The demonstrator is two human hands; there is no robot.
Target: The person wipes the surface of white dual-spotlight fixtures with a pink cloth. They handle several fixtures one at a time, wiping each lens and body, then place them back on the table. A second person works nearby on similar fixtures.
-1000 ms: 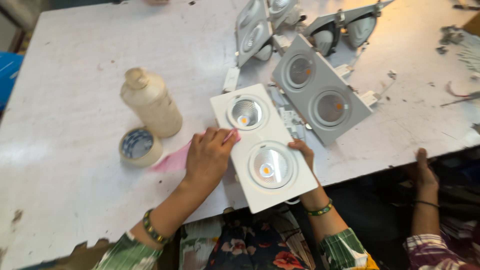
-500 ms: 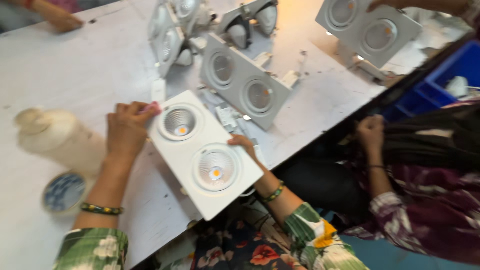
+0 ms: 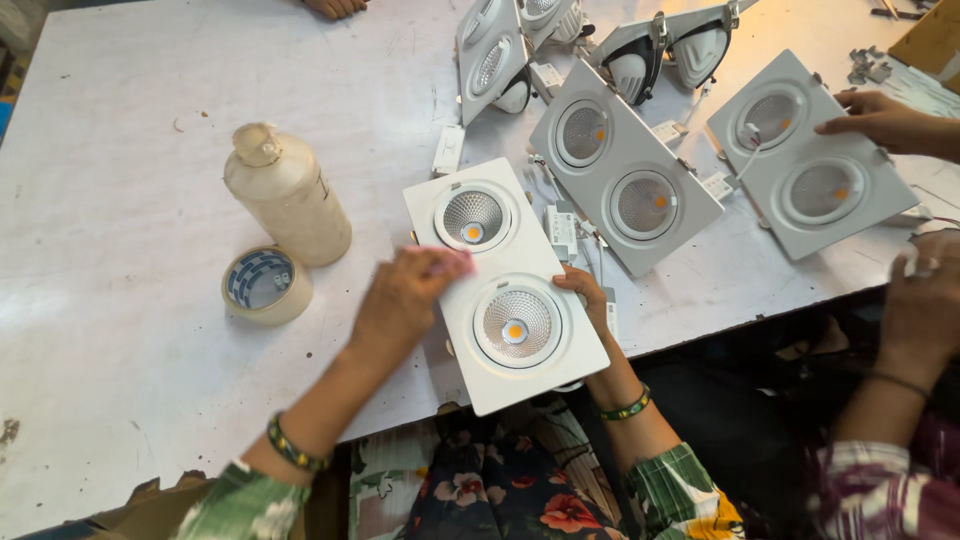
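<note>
A: We note the left hand [image 3: 400, 300] presses a pink cloth [image 3: 445, 262] against the face of the white twin lamp [image 3: 505, 280], at the strip between its two round lenses. The fingers are curled down on the cloth, holding it flat.

B: And the right hand [image 3: 588, 295]?

A: It grips the lamp's right long edge, thumb on the face, the other fingers hidden under the plate. We judge it is steadying the fitting, which is tilted, its near end jutting past the edge of the bench [image 3: 130, 320].

B: How do we rate the wiping?

A: We advise short strokes, light pressure, cloth kept off the lenses so no smear reaches the reflectors. The right hand's hold should stay firm; with the near end unsupported, a hard push could tip the plate.

B: Where does the lamp lie relative to the hands?

A: Between them: left hand on its left side, right hand on its right edge, both touching.

B: Surroundings?

A: A cream bottle [image 3: 287, 195] and a tape roll [image 3: 265, 284] stand just left of the left hand, apart from the lamp. A grey lamp [image 3: 625, 165] lies just beyond it, wiring between them. Another person's hand [image 3: 880, 120] rests on a third lamp [image 3: 810, 155] at the far right.
</note>
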